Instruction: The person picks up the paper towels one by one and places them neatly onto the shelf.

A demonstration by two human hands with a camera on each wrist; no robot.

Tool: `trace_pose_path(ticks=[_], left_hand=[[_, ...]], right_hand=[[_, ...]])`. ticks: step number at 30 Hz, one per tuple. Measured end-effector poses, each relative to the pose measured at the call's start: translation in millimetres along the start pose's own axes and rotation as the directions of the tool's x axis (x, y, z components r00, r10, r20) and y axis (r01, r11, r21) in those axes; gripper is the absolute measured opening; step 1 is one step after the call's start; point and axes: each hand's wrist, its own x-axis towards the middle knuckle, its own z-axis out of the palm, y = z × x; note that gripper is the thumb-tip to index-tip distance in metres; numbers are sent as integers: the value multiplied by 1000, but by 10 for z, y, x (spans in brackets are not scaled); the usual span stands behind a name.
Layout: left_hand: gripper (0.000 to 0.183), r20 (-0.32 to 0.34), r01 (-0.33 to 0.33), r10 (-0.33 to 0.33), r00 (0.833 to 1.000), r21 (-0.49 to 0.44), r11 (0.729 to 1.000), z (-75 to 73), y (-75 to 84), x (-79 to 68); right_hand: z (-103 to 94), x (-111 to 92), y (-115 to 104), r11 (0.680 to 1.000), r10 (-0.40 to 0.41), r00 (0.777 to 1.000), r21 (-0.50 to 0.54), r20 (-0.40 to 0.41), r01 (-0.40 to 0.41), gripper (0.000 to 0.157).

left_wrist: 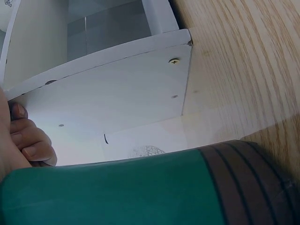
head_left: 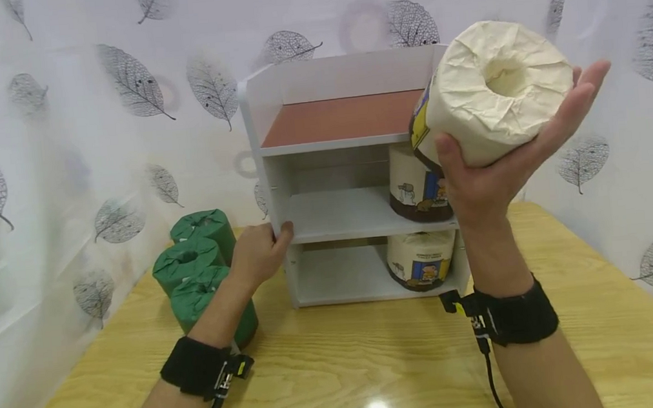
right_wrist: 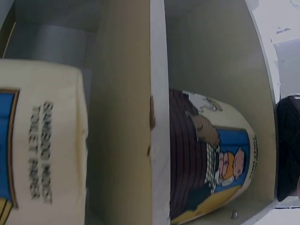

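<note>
In the head view my right hand [head_left: 490, 183] holds a cream-wrapped toilet paper roll [head_left: 453, 121] up at the shelf's right end. The roll is tilted, its hollow end facing me; the thumb lies on its near side, and the fingers extend along its underside and right. My left hand [head_left: 258, 255] grips the left side panel of a small white shelf unit [head_left: 335, 235], thumb on the front edge. In the left wrist view its curled fingers [left_wrist: 33, 140] lie against the panel's outer face. Matching rolls stand at the right of the middle shelf [head_left: 418, 186] and bottom shelf [head_left: 421, 260].
Several green-wrapped rolls [head_left: 188, 258] stand left of the unit, close to my left forearm. The unit's top board [head_left: 342, 118] is reddish-brown. Everything stands on a wooden table [head_left: 340, 365], with a leaf-patterned curtain [head_left: 92, 121] behind. Cables run from both wristbands.
</note>
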Motion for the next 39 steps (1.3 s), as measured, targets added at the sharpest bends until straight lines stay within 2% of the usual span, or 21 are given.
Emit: trace_pose_path(ticks=[4,7,12,14,18,21,23,25,27,29,32,36,39], left_hand=[[50,-9,-22,22,1000,-17,1000,18,31,17],[50,-19,-33,33,999,-25,999,29,33,17],[49,-9,-30,29,1000,-27,999,58,22,3],[49,-3,-29,29,1000,-23,999,78,14,-2],[48,7,-23,23,1000,-23,999,102,10,-14],[48,14,-10,11,1000,-26,1000,92,23,-24],[48,16,-3,4,1000,-25,1000,77,32,-24],[48,11,-2,2,1000,-20,1000,57,41,-17],[48,3,-2,2,1000,-18,1000,36,48,-6],[48,-2,-2,2,1000,-14,1000,23,44,6],[48,-3,0,0,1000,-6,1000,21,25,8],[49,-8,-2,2,1000,-1,1000,27,8,-8],[49,-16,-9,9,1000,0,1000,15,13,-18]], right_hand=[[17,42,31,993,-18,1000,-114,17,20,147],[25,81,1,977,16,994,-214,104,6,144],[-14,100,-85,950,104,958,-313,266,-17,128],[-45,82,-104,949,121,951,-315,285,-26,127],[-97,27,-102,962,109,956,-271,271,-33,127],[-126,3,-72,972,102,949,-234,298,-31,109],[-150,8,-42,977,98,929,-213,357,-21,95],[-188,23,-2,981,85,896,-195,435,2,85],[-222,41,39,987,57,867,-159,494,25,80],[-245,47,79,991,32,851,-125,524,40,76],[-256,22,118,994,16,855,-103,518,44,73],[-249,-78,152,987,41,872,-156,488,40,77],[-224,-179,197,980,35,867,-189,496,69,69]])
